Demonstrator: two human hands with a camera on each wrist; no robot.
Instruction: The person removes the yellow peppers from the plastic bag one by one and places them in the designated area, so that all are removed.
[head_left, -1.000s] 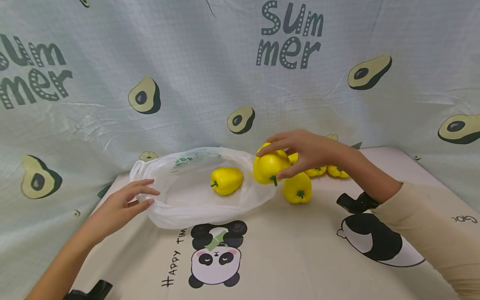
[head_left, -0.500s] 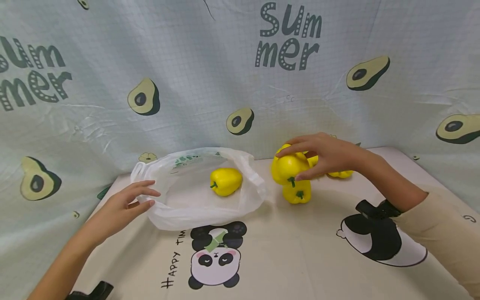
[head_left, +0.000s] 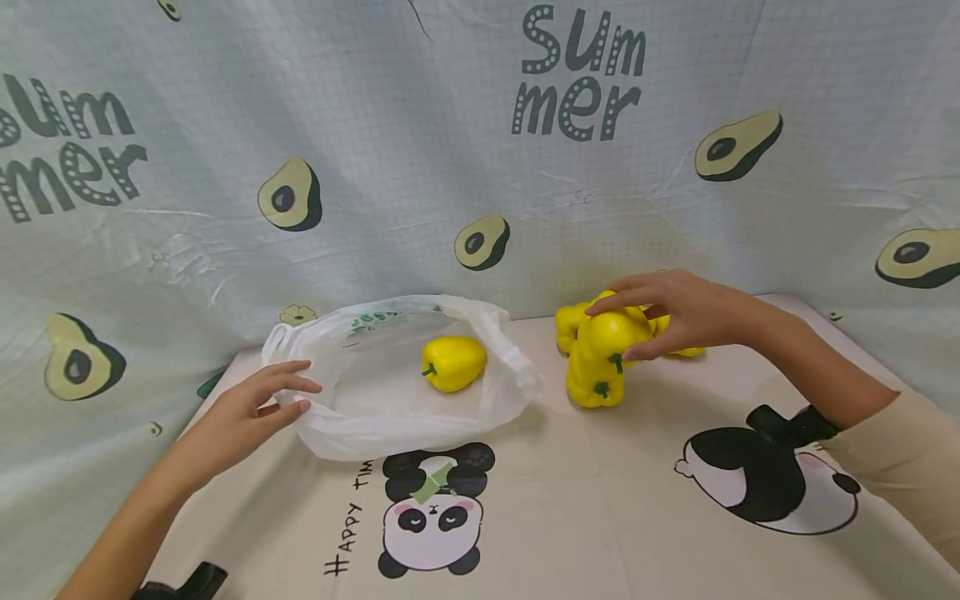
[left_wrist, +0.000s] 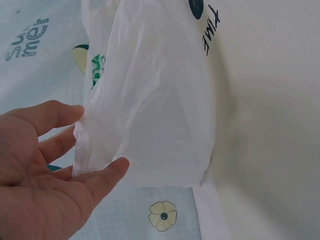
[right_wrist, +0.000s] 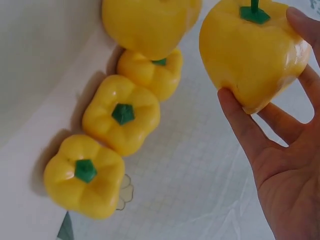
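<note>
My right hand (head_left: 682, 308) grips a glossy yellow bell pepper (head_left: 609, 332) between thumb and fingers, its green stem facing me. In the right wrist view that pepper (right_wrist: 250, 55) sits at the fingertips. It overlaps another yellow pepper (head_left: 596, 385) on the table, with one more (head_left: 570, 325) just behind. At the left, my left hand (head_left: 247, 417) loosely holds the rim of a white plastic bag (head_left: 412, 433), fingers and thumb either side of it; part of the fingers is hidden behind the film (left_wrist: 150, 100). Inside the gaping bag lies one yellow pepper (head_left: 454, 363).
Several more yellow peppers (right_wrist: 122, 114) stand in a row along the back of the table, partly hidden by my right hand in the head view. A patterned cloth (head_left: 390, 125) hangs behind. Panda prints mark the tablecloth (head_left: 570, 517).
My right hand has moved right, away from the bag, carrying the pepper. The bag's right side has drawn inward and a pepper at the back now shows. My left hand stays put.
</note>
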